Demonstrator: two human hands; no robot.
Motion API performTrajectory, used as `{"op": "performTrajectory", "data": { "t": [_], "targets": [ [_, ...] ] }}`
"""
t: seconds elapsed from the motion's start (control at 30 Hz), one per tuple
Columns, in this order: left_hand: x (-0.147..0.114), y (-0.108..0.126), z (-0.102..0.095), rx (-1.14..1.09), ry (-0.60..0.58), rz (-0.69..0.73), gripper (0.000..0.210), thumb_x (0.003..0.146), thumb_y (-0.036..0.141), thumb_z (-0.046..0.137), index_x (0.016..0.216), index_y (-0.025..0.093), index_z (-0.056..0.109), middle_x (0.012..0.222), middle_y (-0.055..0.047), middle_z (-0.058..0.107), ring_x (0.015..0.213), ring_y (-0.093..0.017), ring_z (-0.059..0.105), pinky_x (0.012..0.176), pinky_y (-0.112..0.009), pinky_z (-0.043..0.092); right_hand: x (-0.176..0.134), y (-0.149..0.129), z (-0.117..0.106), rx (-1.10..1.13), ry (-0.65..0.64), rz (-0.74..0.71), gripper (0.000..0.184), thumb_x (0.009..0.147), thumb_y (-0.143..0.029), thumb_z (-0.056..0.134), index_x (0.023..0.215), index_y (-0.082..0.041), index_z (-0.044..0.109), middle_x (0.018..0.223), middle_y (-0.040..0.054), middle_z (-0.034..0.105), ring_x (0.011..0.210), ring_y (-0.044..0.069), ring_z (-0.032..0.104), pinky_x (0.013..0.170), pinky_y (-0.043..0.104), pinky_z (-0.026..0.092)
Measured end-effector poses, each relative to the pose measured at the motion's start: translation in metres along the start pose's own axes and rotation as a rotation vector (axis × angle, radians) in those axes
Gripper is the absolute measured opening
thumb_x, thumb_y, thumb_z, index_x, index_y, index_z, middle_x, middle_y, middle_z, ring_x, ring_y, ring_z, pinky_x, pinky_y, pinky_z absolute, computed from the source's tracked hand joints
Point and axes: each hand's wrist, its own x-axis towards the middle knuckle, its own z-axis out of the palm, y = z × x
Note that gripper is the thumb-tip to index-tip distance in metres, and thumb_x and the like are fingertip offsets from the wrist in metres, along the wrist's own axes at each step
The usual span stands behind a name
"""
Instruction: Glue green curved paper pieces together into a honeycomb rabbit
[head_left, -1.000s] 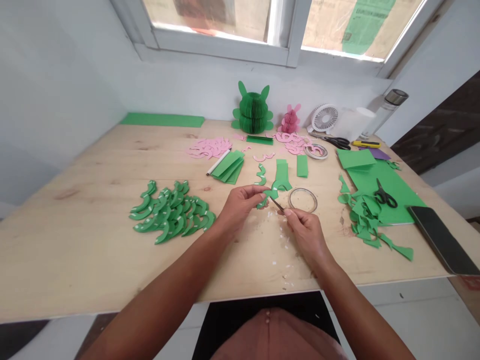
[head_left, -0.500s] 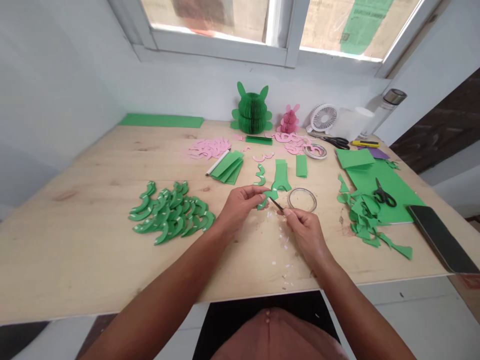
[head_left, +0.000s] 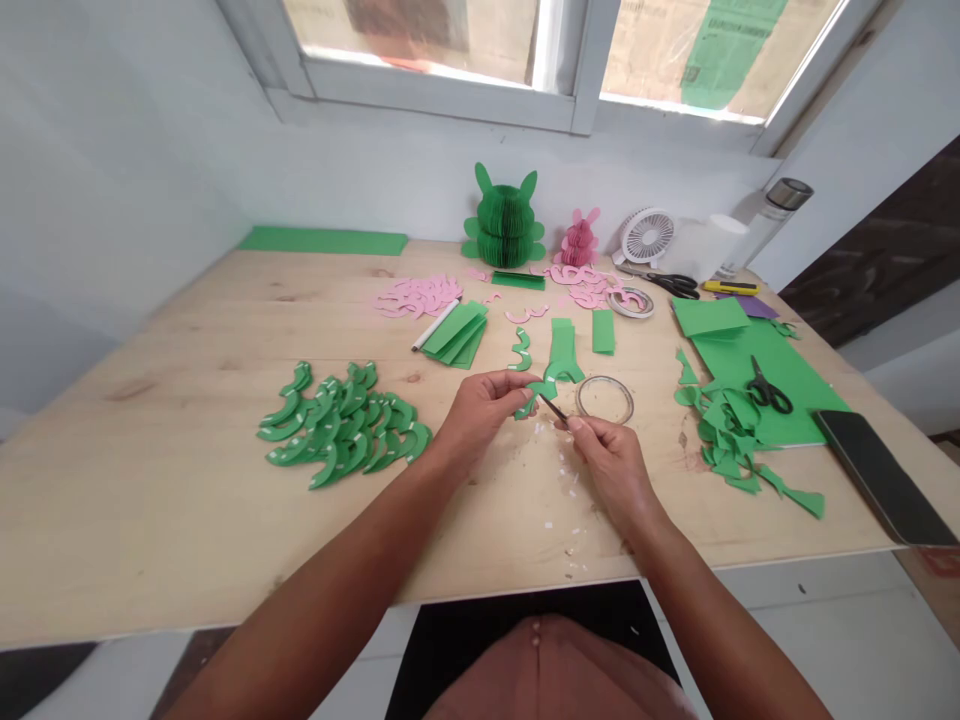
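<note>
Between its thumb and fingers, my left hand pinches a wavy green paper piece bearing small white tape patches. My right hand grips slim dark tweezers, their tip touching or very near the lower edge of that paper. Just beyond the hands lie folded green paper strips and another wavy green cutout. A roll of tape rests by my right hand. Tiny white scraps are scattered below the hands. To the left sits a heap of green curved cutouts.
Green offcuts, small scissors on green sheets and a phone lie at the right. Pink cutouts, a green honeycomb paper figure, a pink one and a small fan are at the back.
</note>
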Motion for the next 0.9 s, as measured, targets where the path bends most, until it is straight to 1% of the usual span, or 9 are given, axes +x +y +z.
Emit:
{"op": "performTrajectory", "data": {
  "t": [0.13,0.33,0.43,0.77,0.9],
  "targets": [
    [0.0001,0.0,0.0,0.008,0.002,0.001,0.021,0.064,0.021,0.069,0.083,0.012,0.071,0.06,0.0,0.062,0.056,-0.01,0.054,0.061,-0.026,0.04,-0.0003,-0.0019,-0.0003,-0.002,-0.007,-0.001,0.037,0.082,-0.044,0.051,0.069,-0.013,0.066,0.053,-0.0047,0.031,0.05,0.009,0.028,0.047,0.023,0.022],
    [0.0006,-0.0013,-0.0001,-0.007,0.011,-0.003,0.021,0.062,0.022,0.071,0.081,0.012,0.071,0.059,-0.001,0.062,0.055,-0.011,0.053,0.06,-0.027,0.041,-0.0011,-0.0035,0.0,0.01,-0.009,-0.034,0.037,0.081,-0.043,0.051,0.057,-0.016,0.055,0.052,-0.005,0.03,0.05,0.009,0.029,0.048,0.023,0.024],
    [0.0002,-0.0007,0.0004,-0.003,0.01,-0.005,0.021,0.062,0.023,0.071,0.08,0.012,0.072,0.06,-0.001,0.062,0.055,-0.011,0.053,0.06,-0.027,0.042,-0.0014,-0.0026,-0.0002,0.009,-0.01,-0.034,0.039,0.082,-0.045,0.05,0.055,-0.016,0.052,0.052,-0.005,0.03,0.05,0.009,0.028,0.048,0.023,0.024],
    [-0.0028,0.0008,0.003,0.064,0.032,0.033,0.019,0.064,0.022,0.069,0.081,0.013,0.072,0.058,0.0,0.063,0.055,-0.011,0.053,0.058,-0.025,0.04,0.0006,-0.0004,-0.0002,-0.005,0.004,-0.02,0.038,0.081,-0.046,0.05,0.066,-0.014,0.063,0.053,-0.0045,0.03,0.051,0.009,0.027,0.048,0.023,0.023],
    [-0.0026,0.0007,0.0031,0.064,0.038,0.039,0.019,0.064,0.022,0.069,0.081,0.014,0.072,0.058,0.0,0.063,0.055,-0.011,0.053,0.059,-0.025,0.041,0.0002,0.0002,-0.0003,0.002,0.003,-0.027,0.037,0.081,-0.045,0.051,0.066,-0.014,0.064,0.053,-0.0046,0.031,0.051,0.009,0.028,0.048,0.023,0.023]
  ]
}}
